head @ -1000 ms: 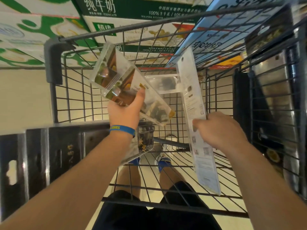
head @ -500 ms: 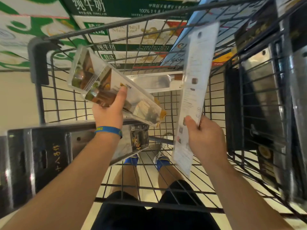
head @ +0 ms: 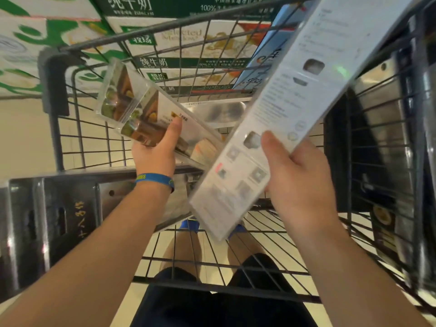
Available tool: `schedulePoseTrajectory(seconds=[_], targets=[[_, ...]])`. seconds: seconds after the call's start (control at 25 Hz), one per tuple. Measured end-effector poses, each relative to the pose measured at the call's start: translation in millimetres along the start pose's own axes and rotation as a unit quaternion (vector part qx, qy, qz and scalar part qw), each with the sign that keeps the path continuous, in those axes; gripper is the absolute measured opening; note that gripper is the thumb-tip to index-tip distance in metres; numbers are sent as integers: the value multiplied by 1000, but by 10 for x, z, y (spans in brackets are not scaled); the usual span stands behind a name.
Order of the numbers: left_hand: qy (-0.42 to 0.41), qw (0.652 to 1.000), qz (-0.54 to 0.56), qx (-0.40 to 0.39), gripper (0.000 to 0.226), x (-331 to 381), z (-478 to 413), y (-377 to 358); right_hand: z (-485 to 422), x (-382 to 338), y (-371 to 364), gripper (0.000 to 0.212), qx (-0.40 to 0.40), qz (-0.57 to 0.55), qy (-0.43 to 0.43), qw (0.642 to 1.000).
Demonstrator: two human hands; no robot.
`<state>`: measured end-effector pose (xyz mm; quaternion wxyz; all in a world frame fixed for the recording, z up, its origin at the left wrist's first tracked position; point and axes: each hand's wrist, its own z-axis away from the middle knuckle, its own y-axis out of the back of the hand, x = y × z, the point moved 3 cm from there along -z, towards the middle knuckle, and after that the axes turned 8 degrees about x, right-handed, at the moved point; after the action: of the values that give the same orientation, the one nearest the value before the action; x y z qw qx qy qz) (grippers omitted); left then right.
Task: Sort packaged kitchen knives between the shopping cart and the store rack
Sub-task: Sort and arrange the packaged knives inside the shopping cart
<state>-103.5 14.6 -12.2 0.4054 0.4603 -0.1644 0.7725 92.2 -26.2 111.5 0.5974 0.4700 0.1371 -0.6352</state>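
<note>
My left hand (head: 155, 154) grips a clear-boxed knife package with food pictures (head: 132, 109), held tilted above the black wire shopping cart (head: 165, 27). My right hand (head: 299, 182) grips a long white knife package (head: 295, 95) by its lower part; its printed back faces me and it slants up to the right, out past the frame's top. A third clear knife package (head: 219, 113) lies in the cart behind both. A dark boxed cleaver (head: 59, 215) leans inside the cart's left side, and more dark packaged knives (head: 387, 142) stand along its right side.
Stacked milk cartons (head: 193, 46) with green and white print stand beyond the cart's far end. A blue carton (head: 262, 64) sits to their right. Cream floor tiles, my legs and blue shoes (head: 188, 226) show through the cart's wire bottom.
My right hand has raised the white package and swung its top up and to the right, closer to the camera. My left hand and its package have stayed nearly where they were.
</note>
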Motion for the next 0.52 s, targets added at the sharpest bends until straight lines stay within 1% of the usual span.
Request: schedulePoseTrajectory(seconds=[0.12,0.2,0.28,0.32,0.36,0.44,0.52], targets=[[8,1000,-11,-2,17,7,3,9,-9,-143,-67,12,-44,-27,22,998],[11,999,-30,-7,15,12,-22,23,56,-122,-77,17,-127,-61,4,990],[26,999,-38,-12,14,30,-30,21,144,-28,-144,19,-227,-82,-48,969],[36,999,-35,-12,12,34,-26,26,152,47,-177,19,-258,-82,-78,959],[43,999,-28,-13,13,26,-26,33,130,131,-206,18,-264,-79,-109,955],[52,998,-17,-16,15,32,7,34,45,262,-260,21,-229,-64,-148,960],[47,999,-18,-21,16,22,10,25,-7,374,-298,22,-188,-14,-139,972]])
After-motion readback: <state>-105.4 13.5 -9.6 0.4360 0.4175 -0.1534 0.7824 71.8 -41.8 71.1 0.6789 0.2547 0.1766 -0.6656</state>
